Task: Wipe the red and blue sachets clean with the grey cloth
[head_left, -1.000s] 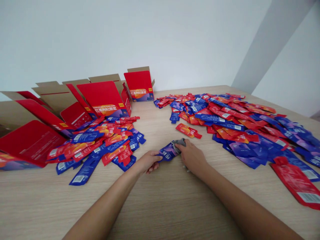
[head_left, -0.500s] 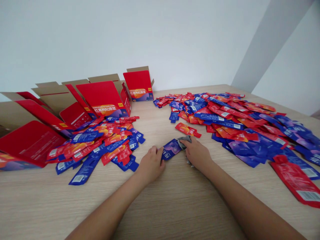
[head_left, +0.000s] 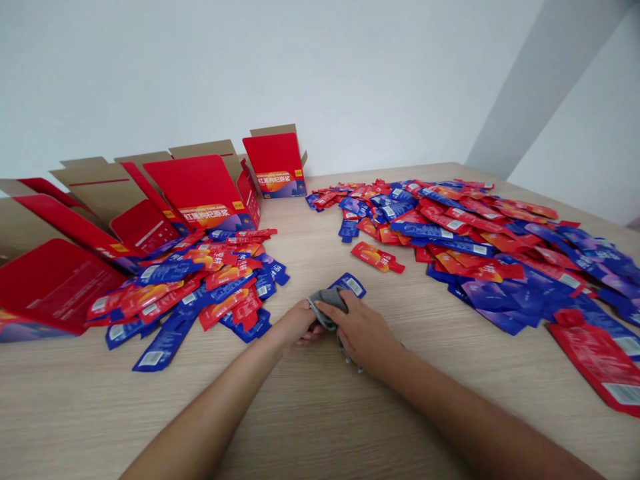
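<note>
1. While a red pouch (head_left: 595, 360) lies at near right on the table (head_left: 300, 420), both hands work at centre.
2. Right hand (head_left: 363, 331): fingers bent, closed on a gray cloth (head_left: 329, 302); part of the cloth hangs below the palm.
3. Left hand (head_left: 297, 325): fingers curled shut on the near end of a blue pouch (head_left: 351, 285); cloth hides the grip itself.
4. Blue pouch: middle under cloth and right hand; far end sticks out beyond them, barcode up.
5. Left pile (head_left: 220, 273): mixed red and blue pouches, against the boxes (head_left: 200, 193).
6. Second red pouch (head_left: 377, 258): alone, between the piles.
7. Right pile (head_left: 450, 227): larger, same colours, spread toward the back.
8. Boxes: red, flaps raised; one far box (head_left: 276, 167) near the wall (head_left: 350, 80).
</note>
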Demonstrator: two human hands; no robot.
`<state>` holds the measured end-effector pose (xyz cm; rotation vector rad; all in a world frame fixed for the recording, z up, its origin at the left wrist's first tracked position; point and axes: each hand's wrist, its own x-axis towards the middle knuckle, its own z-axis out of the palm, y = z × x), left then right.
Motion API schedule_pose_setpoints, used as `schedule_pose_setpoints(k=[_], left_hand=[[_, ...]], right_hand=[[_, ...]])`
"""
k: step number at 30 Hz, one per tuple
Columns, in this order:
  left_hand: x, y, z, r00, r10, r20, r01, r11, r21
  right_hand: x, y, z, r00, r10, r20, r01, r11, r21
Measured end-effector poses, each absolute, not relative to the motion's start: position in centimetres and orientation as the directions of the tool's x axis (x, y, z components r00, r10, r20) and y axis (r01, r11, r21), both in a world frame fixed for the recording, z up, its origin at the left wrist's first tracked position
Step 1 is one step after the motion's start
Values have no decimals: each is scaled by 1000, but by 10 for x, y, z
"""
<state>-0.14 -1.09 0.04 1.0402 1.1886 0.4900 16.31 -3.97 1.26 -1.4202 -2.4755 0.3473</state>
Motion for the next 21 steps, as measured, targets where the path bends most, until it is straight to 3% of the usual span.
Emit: schedule_pose_setpoints(k=[3, 10, 15, 18, 21], left_hand=[[-4, -8, 4, 414, 703, -579, 233, 532, 814], [-12, -8, 9, 452, 645, -616, 280, 553, 785], [-13, -11, 10, 433, 671, -602, 250, 552, 796], [-11, -10, 7, 424, 679, -600, 251, 548, 798], [-10, -9, 5, 411, 693, -592, 250, 539, 805]], right_hand=[[161, -35, 13, -450, 893, 1, 859, 433, -273], [207, 1, 12, -132, 991, 11, 973, 132, -189], [194, -19, 15, -222, 967, 128, 911, 252, -327], [171, -35, 16, -391, 919, 50, 873, 387, -295], [160, -39, 15, -435, 900, -29, 872, 412, -264]])
